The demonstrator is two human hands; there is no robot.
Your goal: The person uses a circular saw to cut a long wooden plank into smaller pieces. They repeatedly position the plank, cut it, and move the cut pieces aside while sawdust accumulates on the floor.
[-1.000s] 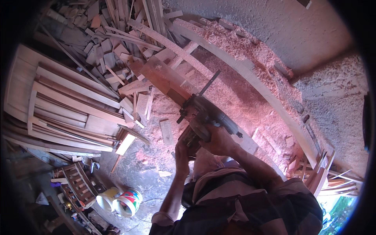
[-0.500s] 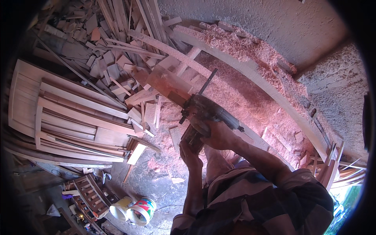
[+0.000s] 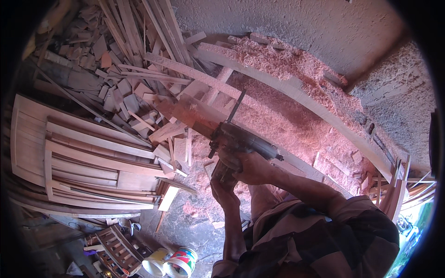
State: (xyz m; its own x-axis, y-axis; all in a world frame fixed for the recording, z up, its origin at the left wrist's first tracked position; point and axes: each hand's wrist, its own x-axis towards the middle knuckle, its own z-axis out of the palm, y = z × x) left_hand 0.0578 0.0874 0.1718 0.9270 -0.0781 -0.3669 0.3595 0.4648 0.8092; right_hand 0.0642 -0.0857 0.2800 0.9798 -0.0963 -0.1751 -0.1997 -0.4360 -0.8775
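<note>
lower in view than half a second ago, the power tool (image 3: 242, 140) sits over a plank (image 3: 299, 164), gripped by my left hand (image 3: 225, 194) and right hand (image 3: 254, 169), and steady, level pressure should serve best.

The power tool (image 3: 254, 144) was cased in dark, matt material, dulled by dust. The long beam (image 3: 296, 94) was cut from pale, matt wood, and the ground beside it was roughened by curly wood shavings (image 3: 273, 58). The wall (image 3: 278, 21) was coated in coarse, grainy plaster. The panel (image 3: 31, 139) was made of smooth wood, the bucket (image 3: 188, 256) of shiny plastic, the shirt (image 3: 296, 238) of matt cloth.
</note>
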